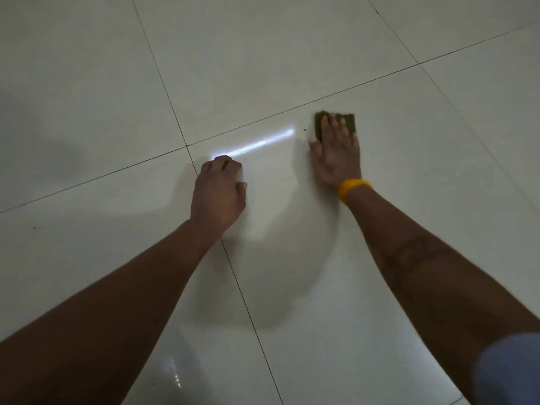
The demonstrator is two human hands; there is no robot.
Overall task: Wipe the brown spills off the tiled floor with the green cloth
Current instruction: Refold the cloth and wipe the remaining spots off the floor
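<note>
My right hand (336, 153) lies flat, fingers spread, pressing the green cloth (349, 122) against the pale tiled floor (263, 54). Only the cloth's far edge and corners show past my fingertips. A tiny dark speck (305, 130) sits on the tile just left of the cloth. My left hand (217, 191) rests on the floor to the left, fingers curled under, holding nothing. No larger brown spill is visible.
Dark grout lines (187, 146) cross between my hands. A bright streak of reflected light (263, 141) runs across the glossy tile. An orange band (352, 187) circles my right wrist. A grey-blue sleeve (511, 372) shows at bottom right.
</note>
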